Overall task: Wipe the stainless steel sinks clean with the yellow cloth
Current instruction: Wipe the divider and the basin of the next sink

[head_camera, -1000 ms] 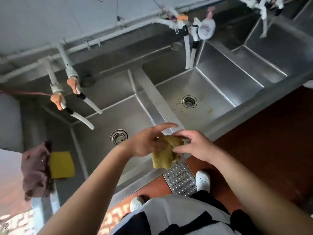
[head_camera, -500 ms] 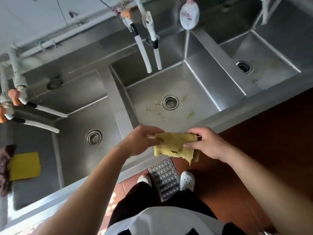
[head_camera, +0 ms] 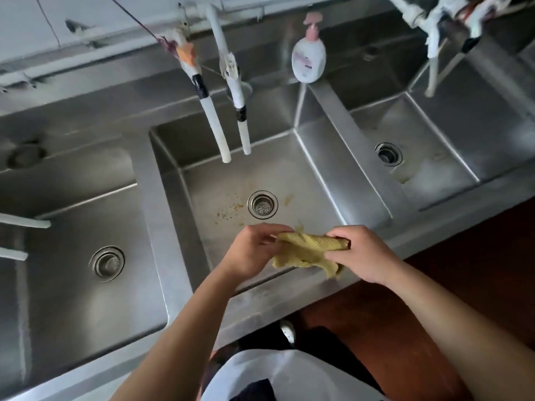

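i'm seeing the left hand (head_camera: 251,250) and right hand (head_camera: 365,253) each gripping an end of the yellow cloth (head_camera: 308,251) (bunched, sagging between them) above the middle sink's (head_camera: 315,180) front edge.

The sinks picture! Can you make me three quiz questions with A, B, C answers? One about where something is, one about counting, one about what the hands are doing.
1. Where is the soap bottle?
A. On the ledge between the middle and right sinks
B. Inside the left sink
C. On the floor

2. How many drains can you see?
A. One
B. Three
C. Five

3. What are the hands doing?
A. Both hold the cloth
B. Both are empty
C. One turns a tap

Answers:
1 A: the soap bottle stands at the back of that divider.
2 B: one drain sits in the left sink, one in the middle sink and one in the right sink.
3 A: the left hand and right hand each grip an end of the cloth.
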The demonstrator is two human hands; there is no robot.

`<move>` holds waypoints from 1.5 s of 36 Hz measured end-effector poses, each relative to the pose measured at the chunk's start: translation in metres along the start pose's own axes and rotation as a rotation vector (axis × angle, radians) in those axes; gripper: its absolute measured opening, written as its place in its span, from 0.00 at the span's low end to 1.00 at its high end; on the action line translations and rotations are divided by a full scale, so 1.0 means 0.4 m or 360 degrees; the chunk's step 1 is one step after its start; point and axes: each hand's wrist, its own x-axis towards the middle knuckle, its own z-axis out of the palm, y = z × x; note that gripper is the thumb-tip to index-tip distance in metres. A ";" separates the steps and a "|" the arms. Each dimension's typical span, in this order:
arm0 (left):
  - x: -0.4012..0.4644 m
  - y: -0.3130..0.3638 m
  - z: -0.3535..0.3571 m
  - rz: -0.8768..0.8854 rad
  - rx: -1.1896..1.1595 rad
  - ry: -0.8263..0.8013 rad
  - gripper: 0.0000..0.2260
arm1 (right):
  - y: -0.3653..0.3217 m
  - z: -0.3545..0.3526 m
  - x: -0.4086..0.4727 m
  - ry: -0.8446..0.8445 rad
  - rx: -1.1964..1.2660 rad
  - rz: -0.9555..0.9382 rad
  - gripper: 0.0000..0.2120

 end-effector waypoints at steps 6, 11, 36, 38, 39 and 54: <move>0.123 0.030 0.040 -0.0073 -0.0109 -0.0032 0.12 | 0.036 -0.106 0.077 0.0055 0.0120 0.0067 0.13; 0.175 0.045 0.082 -0.0154 -0.0212 0.0025 0.14 | 0.067 -0.133 0.145 -0.0465 0.0137 0.0187 0.21; 0.298 -0.014 0.214 -0.0631 -0.0300 0.0691 0.11 | 0.212 -0.138 0.471 -0.0934 0.0014 -0.0079 0.07; 0.292 -0.043 0.203 -0.0660 -0.0326 0.0714 0.12 | 0.208 -0.117 0.483 -0.0968 0.0055 -0.0027 0.06; 0.287 -0.058 0.196 -0.0667 -0.0348 0.0727 0.13 | 0.198 -0.105 0.487 -0.0997 0.0066 -0.0013 0.05; 0.073 -0.086 -0.086 -0.0916 0.0183 0.1138 0.17 | -0.094 0.172 0.570 -0.1124 -0.0155 -0.0136 0.03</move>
